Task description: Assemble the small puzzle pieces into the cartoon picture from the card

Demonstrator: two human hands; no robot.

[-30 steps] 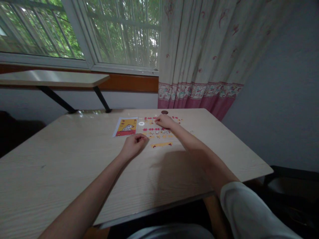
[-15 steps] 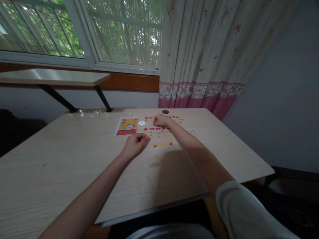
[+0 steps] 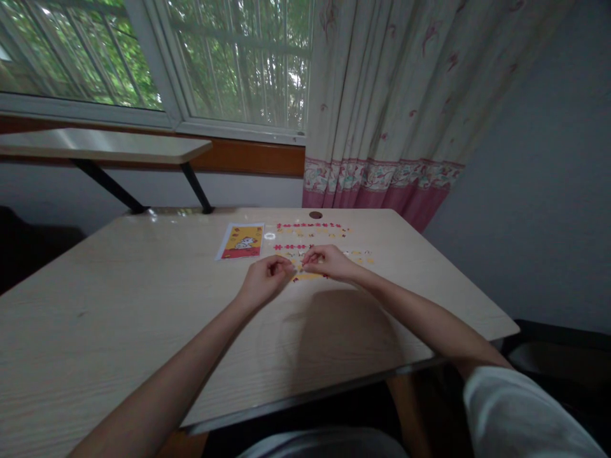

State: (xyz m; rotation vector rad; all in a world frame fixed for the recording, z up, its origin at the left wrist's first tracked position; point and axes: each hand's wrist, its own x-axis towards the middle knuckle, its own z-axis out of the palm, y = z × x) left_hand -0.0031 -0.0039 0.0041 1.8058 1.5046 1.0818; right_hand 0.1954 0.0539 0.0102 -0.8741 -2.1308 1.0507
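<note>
My left hand point(image 3: 270, 273) is pinched just left of the puzzle pieces, and what its fingertips hold is too small to make out. Facing it, my right hand point(image 3: 330, 262) has thumb and forefinger closed on what looks like a small puzzle piece point(image 3: 303, 262). The fingertips of both hands are close together above an assembled yellow strip of puzzle point(image 3: 311, 276) with dark red corners. Behind them, loose red puzzle pieces point(image 3: 291, 247) lie in a row, with another red row point(image 3: 310, 224) farther back. Yellow and white pieces point(image 3: 365, 253) lie partly hidden by my right hand.
A picture sheet point(image 3: 242, 242) showing a white cartoon animal on yellow and red lies left of the pieces. The wooden table point(image 3: 143, 318) has a round cable hole point(image 3: 316, 215) at the back. A raised shelf point(image 3: 105, 147) stands back left, and a curtain point(image 3: 382, 127) hangs behind.
My right hand has come back from the farther rows toward me, to beside my left hand. My left hand has shifted slightly right and stays pinched.
</note>
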